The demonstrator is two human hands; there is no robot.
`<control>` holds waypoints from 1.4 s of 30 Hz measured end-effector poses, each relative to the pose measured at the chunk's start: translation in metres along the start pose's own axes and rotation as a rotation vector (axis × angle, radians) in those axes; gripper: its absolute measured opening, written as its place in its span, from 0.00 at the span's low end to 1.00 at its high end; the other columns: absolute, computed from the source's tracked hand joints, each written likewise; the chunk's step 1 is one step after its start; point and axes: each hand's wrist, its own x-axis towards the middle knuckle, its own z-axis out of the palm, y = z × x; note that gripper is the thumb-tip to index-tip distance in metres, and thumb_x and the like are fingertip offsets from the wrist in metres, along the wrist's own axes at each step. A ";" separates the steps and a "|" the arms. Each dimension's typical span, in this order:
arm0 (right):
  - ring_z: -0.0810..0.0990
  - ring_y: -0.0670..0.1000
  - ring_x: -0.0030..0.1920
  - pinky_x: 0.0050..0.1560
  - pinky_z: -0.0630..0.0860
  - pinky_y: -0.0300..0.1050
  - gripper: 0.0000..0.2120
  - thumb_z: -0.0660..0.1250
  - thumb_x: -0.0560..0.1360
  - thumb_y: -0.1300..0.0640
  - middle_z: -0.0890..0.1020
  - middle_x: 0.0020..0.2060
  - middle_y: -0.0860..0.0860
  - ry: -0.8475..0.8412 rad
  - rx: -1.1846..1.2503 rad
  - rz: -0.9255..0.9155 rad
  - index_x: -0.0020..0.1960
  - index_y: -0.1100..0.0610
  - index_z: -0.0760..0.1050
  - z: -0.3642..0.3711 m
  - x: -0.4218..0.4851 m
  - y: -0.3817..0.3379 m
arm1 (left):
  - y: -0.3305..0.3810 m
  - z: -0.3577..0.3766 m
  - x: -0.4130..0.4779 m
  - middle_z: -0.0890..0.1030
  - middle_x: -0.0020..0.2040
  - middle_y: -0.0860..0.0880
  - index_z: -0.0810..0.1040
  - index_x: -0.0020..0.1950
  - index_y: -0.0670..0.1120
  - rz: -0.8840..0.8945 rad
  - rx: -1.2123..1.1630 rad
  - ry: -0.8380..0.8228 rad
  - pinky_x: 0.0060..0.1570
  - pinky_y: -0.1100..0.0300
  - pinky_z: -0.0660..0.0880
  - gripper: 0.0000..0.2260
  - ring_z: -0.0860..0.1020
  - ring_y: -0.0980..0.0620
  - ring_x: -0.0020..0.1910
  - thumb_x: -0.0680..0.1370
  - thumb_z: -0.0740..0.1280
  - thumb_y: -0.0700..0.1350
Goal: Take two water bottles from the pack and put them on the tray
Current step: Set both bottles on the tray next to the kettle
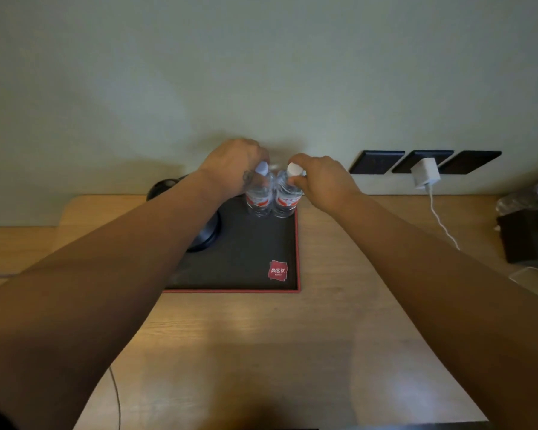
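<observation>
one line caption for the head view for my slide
Left hand and right hand each grip a water bottle standing on the black tray.

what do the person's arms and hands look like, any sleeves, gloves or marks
Both forearms are bare, with no sleeves in view. No gloves, watch or rings show. The left hand has a small dark tattoo-like mark at the wrist; the right hand shows no markings.

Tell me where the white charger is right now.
In the head view, the white charger is plugged into the middle of three black wall sockets, right of the right hand, its cable trailing onto the desk.
</observation>
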 end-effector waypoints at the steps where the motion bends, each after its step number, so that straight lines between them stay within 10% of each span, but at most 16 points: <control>1: 0.83 0.66 0.57 0.56 0.80 0.57 0.16 0.68 0.83 0.52 0.86 0.58 0.63 0.001 -0.001 0.001 0.68 0.56 0.77 0.000 -0.001 0.000 | 0.002 -0.001 0.001 0.84 0.59 0.39 0.84 0.63 0.43 -0.019 0.012 -0.014 0.57 0.45 0.79 0.17 0.82 0.36 0.60 0.78 0.75 0.51; 42: 0.84 0.65 0.51 0.51 0.80 0.55 0.13 0.72 0.80 0.52 0.87 0.51 0.62 0.049 -0.024 -0.082 0.62 0.56 0.80 0.001 0.013 0.009 | 0.011 0.011 0.003 0.84 0.57 0.41 0.84 0.59 0.43 -0.110 -0.014 0.054 0.50 0.48 0.79 0.15 0.83 0.37 0.55 0.77 0.78 0.48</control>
